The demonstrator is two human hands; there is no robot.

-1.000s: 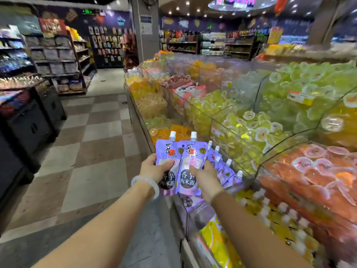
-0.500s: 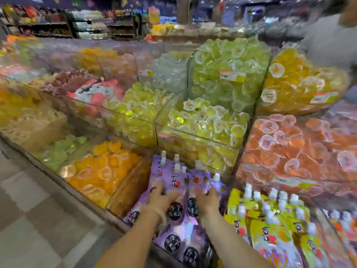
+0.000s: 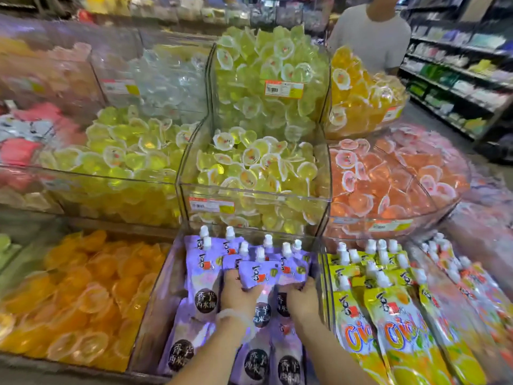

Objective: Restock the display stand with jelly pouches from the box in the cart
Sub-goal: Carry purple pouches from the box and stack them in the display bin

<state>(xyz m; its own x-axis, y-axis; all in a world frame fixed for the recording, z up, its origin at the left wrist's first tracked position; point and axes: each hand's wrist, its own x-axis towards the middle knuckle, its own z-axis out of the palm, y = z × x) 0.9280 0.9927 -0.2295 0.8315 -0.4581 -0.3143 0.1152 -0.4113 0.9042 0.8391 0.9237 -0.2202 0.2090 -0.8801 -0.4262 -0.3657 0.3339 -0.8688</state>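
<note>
Pouches point(image 3: 258, 273) under both hands' fingers point(image 3: 231, 276)

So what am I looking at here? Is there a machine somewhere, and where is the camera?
No machine: these are a person's two bare arms, filmed by a wide-angle camera worn on their head and looking down. That is why the edges bend. The left hand, with a pale bracelet at the wrist, and the right hand both grip purple jelly pouches with white caps, down in a clear bin of the display stand that already holds more of the same. To the right stand yellow pouches; to the left lie orange jelly cups; behind them, yellow-green jelly cups. Another person in a white shirt stands beyond the stand.
</note>
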